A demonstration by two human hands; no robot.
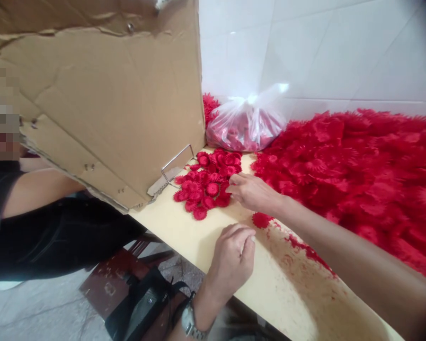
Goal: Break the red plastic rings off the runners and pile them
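My right hand [252, 193] reaches across the table to a heap of small round red flower pieces with fringed edges [213, 189]. Its fingers are pinched at the heap's right side, on one of the pieces as far as I can see. Closer to the front edge hovers my left hand [234, 253], a metal watch on its wrist. The fingers there are curled in with the thumb pressed against them; whatever they might hold is hidden. A single flat red fringed piece [261, 219] lies on the tabletop between the two forearms.
A large cardboard sheet [102, 104] stands upright at left, with a bent wire [177, 163] at its foot. Behind the heap sits a tied clear plastic bag [246, 125] of red pieces. A big red pile [358, 175] lines the wall. Another person's arm [39, 192] shows at left.
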